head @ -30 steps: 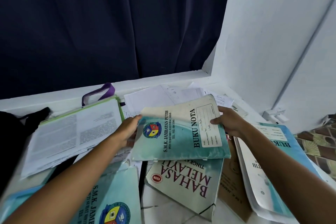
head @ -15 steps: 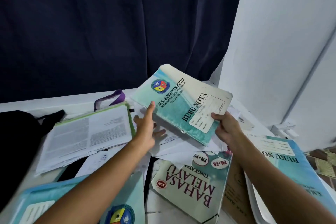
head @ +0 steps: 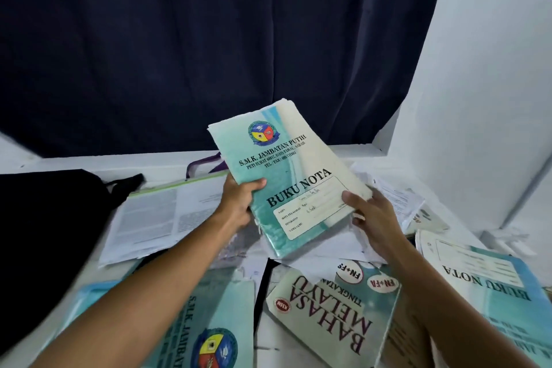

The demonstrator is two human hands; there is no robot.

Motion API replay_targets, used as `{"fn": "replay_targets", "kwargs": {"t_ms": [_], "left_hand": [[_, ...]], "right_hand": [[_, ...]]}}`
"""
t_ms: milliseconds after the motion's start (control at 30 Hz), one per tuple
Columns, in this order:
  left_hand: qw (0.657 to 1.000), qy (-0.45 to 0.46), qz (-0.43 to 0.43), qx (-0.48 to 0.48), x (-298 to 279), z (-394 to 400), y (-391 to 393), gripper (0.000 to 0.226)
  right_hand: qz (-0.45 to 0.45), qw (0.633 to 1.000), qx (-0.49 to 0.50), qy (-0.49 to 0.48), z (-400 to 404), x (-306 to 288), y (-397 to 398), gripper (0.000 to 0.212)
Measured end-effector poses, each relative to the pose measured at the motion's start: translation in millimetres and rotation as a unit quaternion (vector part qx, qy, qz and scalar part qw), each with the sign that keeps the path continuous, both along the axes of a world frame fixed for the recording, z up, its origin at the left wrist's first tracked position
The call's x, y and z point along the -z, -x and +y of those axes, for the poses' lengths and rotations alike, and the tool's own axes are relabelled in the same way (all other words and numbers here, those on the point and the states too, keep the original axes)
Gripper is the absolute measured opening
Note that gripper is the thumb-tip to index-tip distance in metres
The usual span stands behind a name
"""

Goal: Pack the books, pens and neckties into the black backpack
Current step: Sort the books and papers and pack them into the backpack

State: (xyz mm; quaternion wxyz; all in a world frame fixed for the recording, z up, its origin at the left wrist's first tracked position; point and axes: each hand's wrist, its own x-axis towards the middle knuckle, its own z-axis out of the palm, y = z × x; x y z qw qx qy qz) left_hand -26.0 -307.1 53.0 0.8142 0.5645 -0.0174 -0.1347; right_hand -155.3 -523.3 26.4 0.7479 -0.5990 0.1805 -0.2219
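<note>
A teal and cream "BUKU NOTA" notebook [head: 286,176] is raised off the table, tilted up toward me. My left hand [head: 239,203] grips its left edge, thumb on the cover. My right hand [head: 369,215] holds its lower right edge, thumb on the cover by the label. The black backpack [head: 44,233] lies at the left of the table. A "BAHASA MELAYU" book [head: 331,320], another teal notebook [head: 209,334] under my left forearm and a third "BUKU NOTA" notebook [head: 484,281] at the right lie flat. No pens or neckties show.
A green-edged folder with printed pages [head: 167,212] lies beside the backpack. A purple strap [head: 206,163] sits at the back. Loose white papers [head: 391,194] lie under the lifted notebook. A dark curtain [head: 209,38] hangs behind; a white wall [head: 478,98] stands to the right.
The notebook has been lifted from the pile and turned upright to face me. My left hand, off the notebook half a second ago, now grips its left edge.
</note>
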Motion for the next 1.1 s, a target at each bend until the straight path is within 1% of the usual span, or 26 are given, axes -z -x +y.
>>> {"fn": "replay_targets", "kwargs": {"t_ms": [67,133,200,233,300,367,400,433,467,533,600,667,700,733,767,833,900,967,1033,1100], "left_hand": [[0.999,-0.031,-0.022,0.032,-4.9,10.1,-6.3,0.051],[0.993,-0.077,-0.043,0.084,-13.4,21.3,-9.6,0.052],[0.978,-0.129,-0.069,0.146,-26.6,36.2,-9.9,0.047],[0.967,-0.157,-0.085,0.18,-34.8,43.6,-9.4,0.044],[0.939,-0.207,-0.105,0.253,-48.7,57.4,-13.5,0.045],[0.907,-0.252,-0.1,0.323,-61.5,68.1,-18.2,0.056],[0.891,-0.273,-0.095,0.35,-67.8,73.3,-21.2,0.062],[0.874,-0.295,-0.094,0.374,-75.0,77.8,-22.3,0.063],[0.861,-0.313,-0.094,0.39,-82.0,82.0,-22.9,0.062],[0.837,-0.339,-0.089,0.421,-93.6,89.5,-22.3,0.061],[0.813,-0.362,-0.088,0.447,-98.0,99.7,-24.3,0.069],[0.8,-0.381,-0.091,0.454,-101.8,114.0,-25.0,0.076],[0.803,-0.381,-0.096,0.448,-104.7,121.5,-25.4,0.079],[0.814,-0.378,-0.101,0.429,-108.6,134.6,-24.6,0.082],[0.833,-0.373,-0.106,0.396,-113.1,149.8,-23.8,0.083],[0.874,-0.362,-0.11,0.306,-117.9,186.3,-22.8,0.086],[0.891,-0.385,-0.127,0.206,-110.0,224.4,-20.0,0.093],[0.904,-0.391,-0.104,0.135,-85.0,261.4,-18.4,0.098],[0.927,-0.349,-0.036,0.133,-53.3,289.2,-10.2,0.103],[0.937,-0.305,0.016,0.169,-29.9,306.1,8.0,0.103]], "right_hand": [[0.023,0.998,0.045,0.03,-13.7,-6.3,-4.6,0.051],[0.027,0.987,0.079,0.135,-23.6,-20.4,-11.0,0.051],[-0.008,0.965,0.073,0.252,-23.5,-45.8,-20.1,0.051],[-0.03,0.948,0.064,0.312,-21.2,-61.0,-26.9,0.053],[-0.058,0.903,0.034,0.423,-14.2,-93.7,-41.4,0.058],[-0.029,0.863,-0.04,0.502,-5.0,-123.4,-55.9,0.065],[0.005,0.856,-0.099,0.508,0.2,-135.0,-62.8,0.07],[0.044,0.859,-0.167,0.482,5.7,-143.9,-68.9,0.073],[0.082,0.864,-0.244,0.432,10.9,-148.7,-73.4,0.073],[0.144,0.853,-0.377,0.331,20.4,-146.1,-77.5,0.07],[0.164,0.838,-0.452,0.257,27.2,-129.4,-81.8,0.079],[0.139,0.843,-0.487,0.178,36.6,-108.7,-82.5,0.076],[0.127,0.85,-0.493,0.139,40.2,-99.9,-80.9,0.075],[0.119,0.856,-0.491,0.11,48.0,-91.8,-78.8,0.078],[0.116,0.864,-0.482,0.092,55.1,-83.9,-76.9,0.084],[0.112,0.877,-0.461,0.076,67.1,-68.8,-73.2,0.096],[0.106,0.89,-0.44,0.05,78.4,-54.4,-68.3,0.099],[0.107,0.902,-0.417,0.02,92.7,-41.0,-61.9,0.101],[0.115,0.906,-0.407,-0.005,109.6,-28.3,-53.9,0.103],[0.128,0.905,-0.404,-0.028,130.2,-14.6,-45.2,0.102]]}}
